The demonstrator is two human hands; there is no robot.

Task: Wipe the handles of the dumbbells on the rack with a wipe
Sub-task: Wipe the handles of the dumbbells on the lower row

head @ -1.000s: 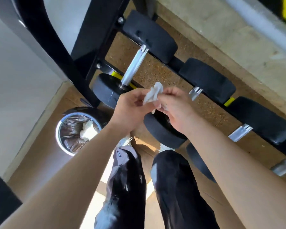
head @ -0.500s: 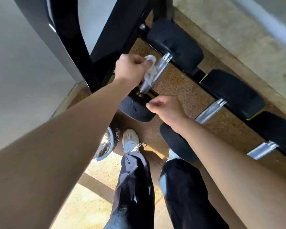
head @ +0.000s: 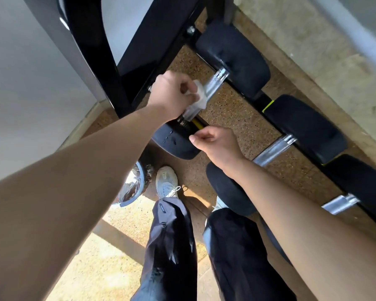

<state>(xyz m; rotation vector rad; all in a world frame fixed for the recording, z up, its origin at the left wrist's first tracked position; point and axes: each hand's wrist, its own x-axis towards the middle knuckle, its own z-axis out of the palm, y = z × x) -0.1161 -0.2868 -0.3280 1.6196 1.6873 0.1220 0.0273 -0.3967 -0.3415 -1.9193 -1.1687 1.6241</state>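
Observation:
Black dumbbells with chrome handles lie in a row on a black rack (head: 139,51). My left hand (head: 172,95) grips a white wipe (head: 201,95) wrapped around the chrome handle (head: 215,82) of the leftmost dumbbell (head: 234,59), near the handle's middle. My right hand (head: 217,144) hovers with loosely curled fingers just above that dumbbell's near head (head: 174,144), holding nothing. A second handle (head: 274,149) and a third handle (head: 339,204) show to the right, untouched.
A round metal bin (head: 131,187) with a plastic liner stands on the speckled floor at the lower left, partly hidden by my left arm. My legs in dark trousers and a white shoe (head: 166,181) are below. A pale wall runs along the left.
Earlier both hands held the wipe together in front of the rack. My left hand then carried it up onto the leftmost handle and has slid it slightly down the handle; my right hand let go.

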